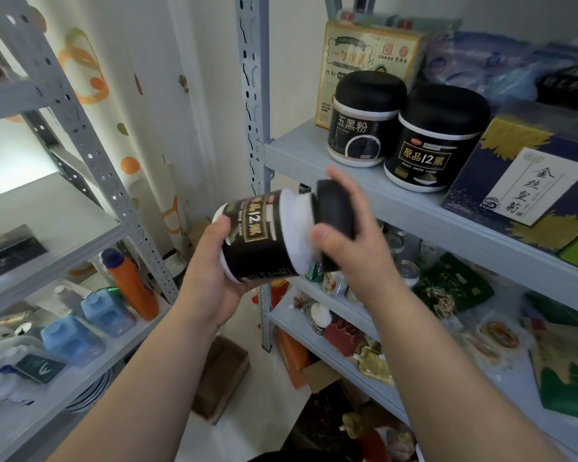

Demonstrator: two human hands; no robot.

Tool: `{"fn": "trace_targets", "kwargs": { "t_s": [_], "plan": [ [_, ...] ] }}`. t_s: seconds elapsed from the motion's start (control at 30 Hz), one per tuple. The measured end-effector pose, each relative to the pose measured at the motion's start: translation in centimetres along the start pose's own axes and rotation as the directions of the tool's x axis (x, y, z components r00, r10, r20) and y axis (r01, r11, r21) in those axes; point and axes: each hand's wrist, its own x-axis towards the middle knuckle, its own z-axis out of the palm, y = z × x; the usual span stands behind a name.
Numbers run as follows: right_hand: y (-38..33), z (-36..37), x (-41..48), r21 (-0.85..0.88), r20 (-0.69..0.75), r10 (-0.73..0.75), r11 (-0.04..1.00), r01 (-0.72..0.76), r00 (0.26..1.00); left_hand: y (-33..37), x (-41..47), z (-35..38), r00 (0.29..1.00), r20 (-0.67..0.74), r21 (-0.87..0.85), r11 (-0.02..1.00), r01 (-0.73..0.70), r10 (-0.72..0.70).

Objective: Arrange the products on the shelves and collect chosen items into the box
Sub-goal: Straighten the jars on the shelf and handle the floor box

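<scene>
I find one black jar (261,241) held in mid-air by both hands, near the front edge of the right-hand rack's grey shelf (314,151) and just below it. The jar lies tilted on its side, base left, lid right. The left hand (211,271) grips the base end, fingers curled beneath, thumb on top. The right hand (351,248) is clamped round the black lid (334,208). A white neck shows between label and lid. On the shelf beyond stand a left shelf jar (364,121) and a right shelf jar (434,141), side by side; a dark blue box (531,181) sits just to their right. A cardboard box (221,378) lies on the floor below.
</scene>
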Motion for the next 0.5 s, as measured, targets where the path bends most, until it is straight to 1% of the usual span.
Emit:
{"fn": "trace_targets", "kwargs": {
  "t_s": [0.03,0.07,0.2,0.33,0.5],
  "plan": [
    [0.2,0.3,-0.2,-0.078,0.021,-0.037,0.996,0.039,0.999,0.0,-0.1,0.4,1.000,0.003,0.049,0.999,-0.014,0.014],
    [0.5,0.5,-0.2,-0.121,0.024,-0.071,0.990,0.073,0.997,0.0,-0.3,0.8,1.000,0.004,0.090,0.996,-0.022,0.022],
    [1.4,-0.1,-0.5,-0.088,0.020,-0.074,0.993,0.076,0.997,0.7,-0.3,1.1,0.999,0.022,0.170,0.985,-0.030,0.027],
    [1.4,-0.1,-1.0,-0.032,0.010,-0.115,0.993,0.116,0.993,0.9,-0.5,0.9,1.000,-0.011,0.148,0.989,0.028,-0.027],
    [1.2,0.1,-1.2,-0.074,-0.010,-0.132,0.989,0.131,0.991,0.9,-0.7,1.1,0.999,-0.007,0.114,0.992,0.046,-0.045]
  ]
}}
